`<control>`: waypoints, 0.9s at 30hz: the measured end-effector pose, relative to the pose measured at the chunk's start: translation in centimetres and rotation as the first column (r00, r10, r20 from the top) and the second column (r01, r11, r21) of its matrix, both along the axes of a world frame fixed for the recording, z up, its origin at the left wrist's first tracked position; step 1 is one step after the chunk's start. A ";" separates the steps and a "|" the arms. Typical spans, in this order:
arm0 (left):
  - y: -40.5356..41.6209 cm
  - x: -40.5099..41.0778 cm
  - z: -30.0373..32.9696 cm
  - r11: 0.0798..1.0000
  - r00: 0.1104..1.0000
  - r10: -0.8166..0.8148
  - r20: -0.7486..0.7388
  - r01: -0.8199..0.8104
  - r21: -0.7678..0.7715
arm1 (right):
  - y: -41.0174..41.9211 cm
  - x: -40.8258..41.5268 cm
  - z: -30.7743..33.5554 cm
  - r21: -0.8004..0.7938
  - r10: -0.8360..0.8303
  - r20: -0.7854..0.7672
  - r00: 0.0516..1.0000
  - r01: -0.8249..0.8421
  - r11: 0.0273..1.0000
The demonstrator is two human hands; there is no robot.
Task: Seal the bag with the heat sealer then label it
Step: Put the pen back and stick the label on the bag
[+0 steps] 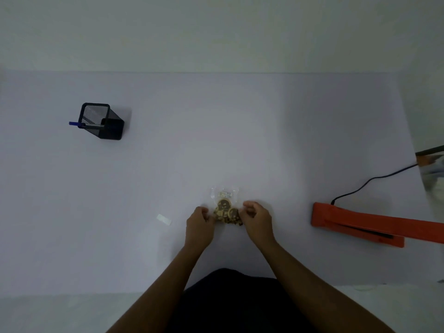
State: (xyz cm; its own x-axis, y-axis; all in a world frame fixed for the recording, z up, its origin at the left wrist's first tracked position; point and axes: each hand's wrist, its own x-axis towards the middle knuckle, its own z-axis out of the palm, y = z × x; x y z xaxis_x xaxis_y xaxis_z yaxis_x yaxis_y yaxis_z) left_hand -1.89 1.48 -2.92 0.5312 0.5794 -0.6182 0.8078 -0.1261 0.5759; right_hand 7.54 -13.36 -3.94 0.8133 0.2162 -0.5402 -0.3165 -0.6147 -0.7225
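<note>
A small clear bag (224, 200) with brown cookies inside lies flat on the white table (216, 131), a little ahead of me. A pale label with writing (225, 195) is stuck near the bag's far end. My left hand (200, 221) pinches the bag's near left edge and my right hand (256, 218) pinches its near right edge. The orange heat sealer (365, 224) lies at the right, its arm down, well apart from both hands.
A black mesh pen holder (103, 122) with a blue pen (76, 124) stands at the far left. A small white strip of paper (164, 219) lies left of my left hand. The sealer's black cord (370, 181) runs off to the right edge.
</note>
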 end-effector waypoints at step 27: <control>10.4 13.8 2.6 1.000 1.000 0.007 0.006 -0.008 0.024 | 11.9 13.4 1.8 0.059 0.055 -0.028 0.998 -0.053 0.997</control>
